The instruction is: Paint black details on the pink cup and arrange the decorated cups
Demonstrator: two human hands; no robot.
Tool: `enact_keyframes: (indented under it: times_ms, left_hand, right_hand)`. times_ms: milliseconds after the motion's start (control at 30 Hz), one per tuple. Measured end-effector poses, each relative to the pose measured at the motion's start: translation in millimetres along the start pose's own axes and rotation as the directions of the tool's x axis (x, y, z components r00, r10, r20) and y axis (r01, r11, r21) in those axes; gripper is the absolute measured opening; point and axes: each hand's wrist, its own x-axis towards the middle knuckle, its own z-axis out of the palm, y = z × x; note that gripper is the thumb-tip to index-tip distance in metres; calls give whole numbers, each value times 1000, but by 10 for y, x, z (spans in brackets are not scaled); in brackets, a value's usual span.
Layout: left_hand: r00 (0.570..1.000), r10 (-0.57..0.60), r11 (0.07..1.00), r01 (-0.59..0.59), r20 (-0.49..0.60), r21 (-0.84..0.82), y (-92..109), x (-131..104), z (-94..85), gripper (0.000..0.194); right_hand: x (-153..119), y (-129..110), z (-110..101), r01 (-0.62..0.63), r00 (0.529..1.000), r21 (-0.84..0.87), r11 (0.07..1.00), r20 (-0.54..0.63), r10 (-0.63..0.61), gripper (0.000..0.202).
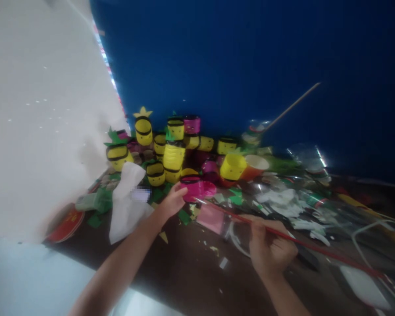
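My left hand (175, 201) is closed on the near left side of a bright pink cup (192, 188) with a dark band round its rim. A round pink piece (208, 188) shows at the cup's right. My right hand (271, 248) is wrapped round a long thin red stick (235, 216), which looks like a paintbrush. Its pale front end reaches the lower side of the pink cup; blur hides whether it touches. Behind the cup stand several yellow cups (173, 160) with dark rims, small drawn faces and some leaf-like tops.
White paper (127, 197) lies left of my left hand, near a red bowl (66, 223). A pink square (211, 218), green scraps (184, 217) and white scraps (283, 202) litter the dark table (191, 267). Clear plastic bottle pieces (311, 160) and a wooden stick (292, 105) are at right.
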Motion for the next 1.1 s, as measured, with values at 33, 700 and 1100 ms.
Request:
enact_keyframes:
  times_ms: [33, 700, 1100]
  left_hand:
    - [1000, 1, 1000, -1, -2, -8, 0, 1, -1, 39]
    - [999, -5, 1000, 4, -36, -30, -20, 30, -59, 29]
    - [999, -33, 995, 31, -19, -99, 39, 26, -81, 33]
  right_hand:
    - [-2, 7, -8, -6, 1000, -20, 1000, -3, 5, 16]
    - [-8, 68, -46, -21, 992, -118, 993, -123, 6, 24]
    - [113, 136, -79, -98, 977, -81, 992, -198, 81, 28]
